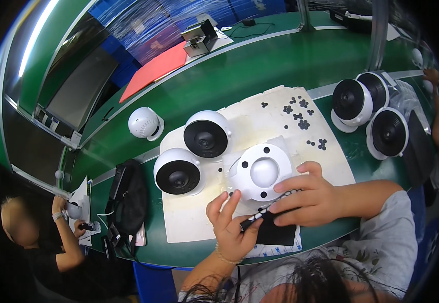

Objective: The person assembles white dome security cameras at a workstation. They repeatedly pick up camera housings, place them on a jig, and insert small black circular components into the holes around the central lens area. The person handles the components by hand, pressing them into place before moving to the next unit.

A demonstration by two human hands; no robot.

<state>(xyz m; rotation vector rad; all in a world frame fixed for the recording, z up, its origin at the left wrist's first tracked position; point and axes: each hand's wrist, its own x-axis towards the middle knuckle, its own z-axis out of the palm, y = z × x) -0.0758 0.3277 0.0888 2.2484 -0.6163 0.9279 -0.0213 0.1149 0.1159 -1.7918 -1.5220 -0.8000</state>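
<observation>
My left hand pinches the left end of a bent black sheet of round stick-on pads, which shows a row of pale spots along its edge. My right hand grips the same sheet farther right, its fingers curled over it. Just beyond my fingers lies a white camera with its round base turned up, on clear plastic film. Several black round pads sit on that base. Two more white cameras with black round fronts, a nearer one and a farther one, stand to the left.
A worn cream board covers the green bench, with loose black pads at its far right. More white cameras stand at right, and another at far left. A black bag lies left; a co-worker sits beyond it.
</observation>
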